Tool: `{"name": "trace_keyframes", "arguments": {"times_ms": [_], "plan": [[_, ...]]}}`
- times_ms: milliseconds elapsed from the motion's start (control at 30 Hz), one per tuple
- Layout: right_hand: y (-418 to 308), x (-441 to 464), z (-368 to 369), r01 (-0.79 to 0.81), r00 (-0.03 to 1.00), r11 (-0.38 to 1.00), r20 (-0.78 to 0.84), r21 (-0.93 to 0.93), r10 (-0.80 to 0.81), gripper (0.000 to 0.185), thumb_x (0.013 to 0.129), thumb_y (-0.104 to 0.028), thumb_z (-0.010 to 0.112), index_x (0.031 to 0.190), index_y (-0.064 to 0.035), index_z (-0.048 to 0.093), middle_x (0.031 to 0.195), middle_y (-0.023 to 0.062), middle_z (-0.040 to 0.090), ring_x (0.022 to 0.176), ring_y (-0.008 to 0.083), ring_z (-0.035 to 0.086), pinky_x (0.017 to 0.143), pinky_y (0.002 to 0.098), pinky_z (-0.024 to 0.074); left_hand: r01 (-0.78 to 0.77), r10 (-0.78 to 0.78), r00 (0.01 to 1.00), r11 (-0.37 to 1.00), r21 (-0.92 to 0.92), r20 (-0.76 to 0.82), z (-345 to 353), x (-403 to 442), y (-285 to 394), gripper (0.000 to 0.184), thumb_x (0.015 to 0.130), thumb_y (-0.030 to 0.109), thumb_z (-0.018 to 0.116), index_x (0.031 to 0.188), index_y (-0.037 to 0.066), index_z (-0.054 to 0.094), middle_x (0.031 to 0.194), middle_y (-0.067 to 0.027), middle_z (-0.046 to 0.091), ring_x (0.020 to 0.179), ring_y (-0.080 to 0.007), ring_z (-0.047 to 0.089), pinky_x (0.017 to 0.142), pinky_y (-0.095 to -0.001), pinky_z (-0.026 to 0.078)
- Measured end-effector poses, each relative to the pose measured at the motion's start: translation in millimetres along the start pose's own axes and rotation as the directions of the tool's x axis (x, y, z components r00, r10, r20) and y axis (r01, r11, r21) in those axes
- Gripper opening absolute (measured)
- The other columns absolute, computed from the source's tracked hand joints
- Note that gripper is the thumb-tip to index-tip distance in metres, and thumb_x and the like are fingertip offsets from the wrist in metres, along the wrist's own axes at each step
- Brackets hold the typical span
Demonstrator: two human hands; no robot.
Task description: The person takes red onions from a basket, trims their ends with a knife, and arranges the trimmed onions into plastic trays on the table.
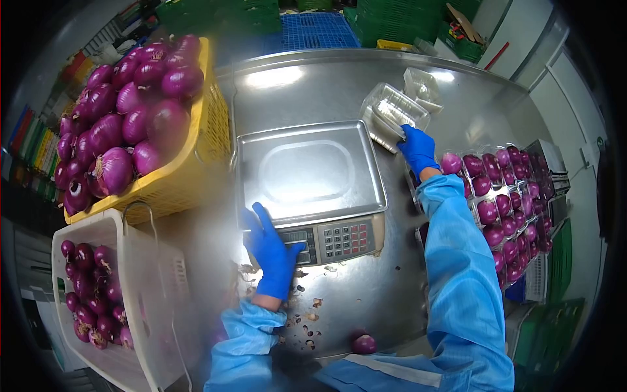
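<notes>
My left hand, in a blue glove, lies with fingers spread over the left part of the scale's front panel, its fingertips at the edge of the steel pan. The digital scale has a bare metal pan and a keypad. Reaching forward to the right, my gloved right hand grips the near edge of a clear plastic tray at a stack of such trays. A single red onion sits at the table's near edge.
A yellow crate heaped with red onions stands at left, above a white crate holding smaller ones. Filled clear packs of onions are stacked at right. Onion skin scraps litter the steel table. Another clear tray lies behind.
</notes>
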State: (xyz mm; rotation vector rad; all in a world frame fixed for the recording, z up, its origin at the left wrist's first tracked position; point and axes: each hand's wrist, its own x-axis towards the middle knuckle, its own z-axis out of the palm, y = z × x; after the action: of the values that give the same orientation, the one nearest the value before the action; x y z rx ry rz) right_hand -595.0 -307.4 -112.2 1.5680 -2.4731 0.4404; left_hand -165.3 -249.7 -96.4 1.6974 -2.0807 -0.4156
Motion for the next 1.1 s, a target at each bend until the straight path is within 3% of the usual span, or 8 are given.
{"name": "trace_keyframes", "arguments": {"times_ms": [400,500,633,733,833,933,1000,1100], "plan": [[22,-5,-77,0.173,0.973,0.982,-0.141,-0.069,-0.182,0.046,0.073,-0.015,0.076,0.117,-0.0218,0.063,0.092,0.0077,0.066,0.084,0.0285,0.066,0.071,0.04,0.0533,-0.019,0.018,1.0,0.999,-0.051,-0.02,24,17,5,0.129,0.056,0.029,0.09,0.155,0.011,0.01,0.16,-0.0224,0.006,0.143,-0.0406,0.02,0.113,-0.0565,0.017],[22,-14,-111,0.353,0.896,0.935,-0.273,-0.042,-0.351,0.047,0.074,-0.012,0.075,0.118,-0.0222,0.062,0.091,0.0074,0.065,0.085,0.0273,0.065,0.069,0.0391,0.0535,-0.05,0.049,0.999,0.994,-0.094,-0.021,22,14,8,0.125,0.058,0.028,0.089,0.155,0.01,0.013,0.159,-0.0244,0.006,0.143,-0.0416,0.021,0.114,-0.0532,0.018],[-25,-58,-177,0.51,0.811,0.855,-0.278,-0.096,-0.515,0.058,0.067,-0.001,0.071,0.121,-0.02,0.063,0.094,0.0057,0.067,0.084,0.0245,0.065,0.065,0.0357,0.0544,-0.172,0.14,0.979,0.959,-0.226,-0.149,15,-7,-6,0.114,0.066,0.033,0.083,0.154,0.005,0.016,0.157,-0.0298,0.008,0.141,-0.0451,0.022,0.114,-0.0504,0.021],[-60,-105,-203,0.619,0.732,0.777,-0.274,-0.115,-0.624,0.065,0.063,0.003,0.068,0.125,-0.0159,0.063,0.09,0.0048,0.067,0.077,0.0233,0.065,0.059,0.032,0.0537,-0.058,0.04,0.984,0.993,-0.101,-0.174,4,-42,-33,0.109,0.073,0.041,0.078,0.153,0.002,0.015,0.156,-0.0306,0.009,0.142,-0.046,0.019,0.112,-0.0526,0.021],[-107,-160,-217,0.675,0.735,0.724,-0.212,0.14,-0.644,0.056,0.068,0.005,0.065,0.121,-0.0128,0.065,0.091,0.0062,0.069,0.074,0.0215,0.066,0.059,0.0316,0.0548,0.056,-0.053,0.998,0.972,0.226,-0.018,1,-87,-88,0.101,0.076,0.051,0.072,0.151,0.003,0.023,0.154,-0.0248,0.024,0.141,-0.0449,0.023,0.107,-0.06,0.023],[-158,-200,-212,0.759,0.627,0.568,-0.124,0.317,-0.769,0.05,0.074,-0.001,0.064,0.123,-0.0129,0.063,0.105,0.0043,0.068,0.086,0.0214,0.067,0.065,0.0318,0.0564,-0.084,0.041,0.957,0.986,0.141,0.287,-16,-133,-123,0.094,0.075,0.043,0.075,0.148,0.003,0.033,0.149,-0.0289,0.031,0.142,-0.0467,0.019,0.114,-0.0542,0.019],[-200,-222,-194,0.753,0.577,0.476,-0.107,0.454,-0.81,0.052,0.076,-0.003,0.062,0.126,-0.0134,0.061,0.11,0.0035,0.067,0.09,0.021,0.066,0.066,0.0314,0.0563,-0.013,0.031,0.93,0.999,-0.05,0.365,-38,-155,-119,0.085,0.075,0.042,0.074,0.143,0.004,0.04,0.144,-0.0268,0.037,0.139,-0.0474,0.024,0.111,-0.0538,0.024],[-262,-243,-152,0.754,0.528,0.392,-0.133,0.527,-0.838,0.056,0.076,-0.004,0.063,0.13,-0.0154,0.056,0.107,0.0029,0.066,0.089,0.0229,0.065,0.064,0.0346,0.0552,-0.116,0.116,0.981,0.993,-0.007,0.158,-56,-194,-114,0.073,0.075,0.038,0.075,0.136,0.007,0.05,0.137,-0.0231,0.044,0.133,-0.046,0.034,0.104,-0.0533,0.031]]}}
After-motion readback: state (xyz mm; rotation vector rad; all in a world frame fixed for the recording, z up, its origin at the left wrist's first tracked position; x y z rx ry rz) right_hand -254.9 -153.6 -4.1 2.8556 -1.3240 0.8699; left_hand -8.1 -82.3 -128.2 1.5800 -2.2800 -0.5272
